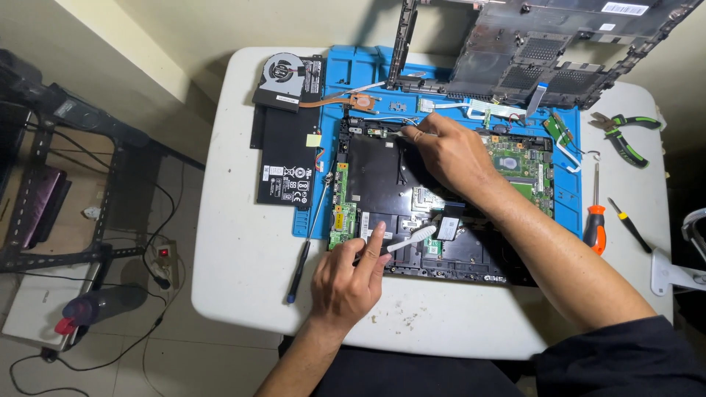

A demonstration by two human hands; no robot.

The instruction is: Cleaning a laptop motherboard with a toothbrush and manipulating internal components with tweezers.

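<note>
While the left hand sits near the front edge of the bench, it's curled around the dark handle of a white brush, index finger stretched out along it, with the bristle end lying on the opened laptop base. So that hand is closed on the brush, not loose. The right hand reaches across to the back part of the laptop base, fingers pinched together at a small spot by the thin wires near the top edge; can't really tell if it actually has anything between the fingertips, too small to see.

The laptop base sits in the middle of the bench on a blue work mat, with the green motherboard showing on its right side and a narrow green board along its left. Toward the back left corner there's a black battery pack and a cooling fan with its copper heat pipe. A long thin screwdriver lies just left of the base, angled toward the front edge. The bottom cover leans up at the back edge. Over on the right side: green-handled pliers, an orange-handled screwdriver and a small black one.
</note>
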